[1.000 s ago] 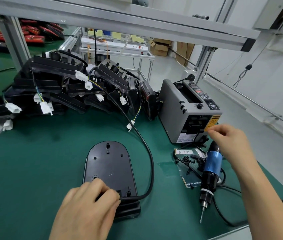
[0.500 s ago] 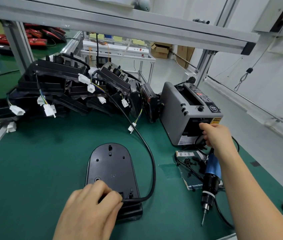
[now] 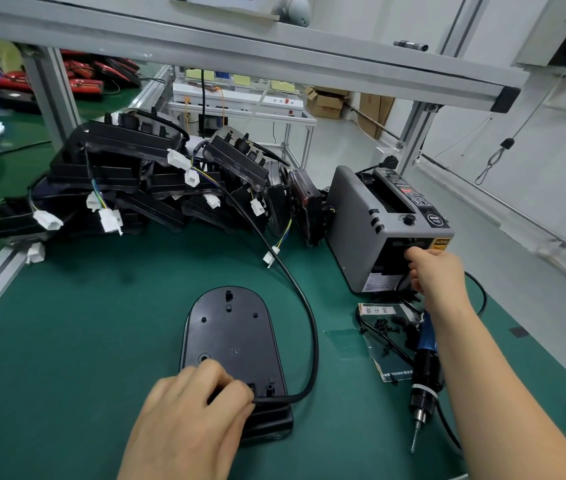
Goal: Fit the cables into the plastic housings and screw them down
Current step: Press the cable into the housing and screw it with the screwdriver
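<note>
A black oval plastic housing (image 3: 229,327) lies flat on the green mat, close to me. A black cable (image 3: 312,341) enters its near end and loops right and back to a white connector (image 3: 269,258). My left hand (image 3: 188,417) lies on the housing's near end, its fingers curled over the cable where it goes in. My right hand (image 3: 437,271) is stretched out to the front slot of the grey tape dispenser (image 3: 354,220), fingertips at the slot. What they hold is hidden.
An electric screwdriver (image 3: 425,382) with a blue grip lies on the mat to the right, tip towards me, beside small black screws (image 3: 388,325) on a card. A pile of black housings (image 3: 129,174) with white plugs fills the back. Aluminium frame posts and a beam stand overhead.
My right hand has moved away from above the screwdriver to the tape dispenser's front slot. My left hand has stayed on the housing and cable.
</note>
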The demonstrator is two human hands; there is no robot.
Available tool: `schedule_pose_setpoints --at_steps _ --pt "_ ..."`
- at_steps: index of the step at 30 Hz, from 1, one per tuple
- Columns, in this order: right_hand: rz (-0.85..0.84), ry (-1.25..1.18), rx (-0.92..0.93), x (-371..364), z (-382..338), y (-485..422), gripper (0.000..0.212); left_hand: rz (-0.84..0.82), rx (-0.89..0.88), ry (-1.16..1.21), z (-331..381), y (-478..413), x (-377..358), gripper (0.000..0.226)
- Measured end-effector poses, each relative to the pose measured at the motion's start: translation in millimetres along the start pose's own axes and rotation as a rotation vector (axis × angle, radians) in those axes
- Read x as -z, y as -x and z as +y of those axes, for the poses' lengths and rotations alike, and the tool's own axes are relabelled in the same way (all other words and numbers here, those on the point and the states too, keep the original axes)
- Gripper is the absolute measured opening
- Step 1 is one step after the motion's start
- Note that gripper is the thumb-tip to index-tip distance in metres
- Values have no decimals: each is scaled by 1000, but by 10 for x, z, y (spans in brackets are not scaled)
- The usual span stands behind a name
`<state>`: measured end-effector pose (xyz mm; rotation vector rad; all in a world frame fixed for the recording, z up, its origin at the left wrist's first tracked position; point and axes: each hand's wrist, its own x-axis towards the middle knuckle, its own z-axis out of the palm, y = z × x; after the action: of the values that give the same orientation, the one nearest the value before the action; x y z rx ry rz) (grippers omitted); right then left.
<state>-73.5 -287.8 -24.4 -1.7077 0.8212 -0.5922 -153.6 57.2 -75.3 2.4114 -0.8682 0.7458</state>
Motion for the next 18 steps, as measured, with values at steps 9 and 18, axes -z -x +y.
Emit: schedule_pose_setpoints --at_steps 9,18 --pt "-2 -82 -17 8 21 17 5 -27 2 7 -3 -6 20 22" --pt "-316 -61 84 153 50 427 15 -140 67 129 -10 -28 121 20"
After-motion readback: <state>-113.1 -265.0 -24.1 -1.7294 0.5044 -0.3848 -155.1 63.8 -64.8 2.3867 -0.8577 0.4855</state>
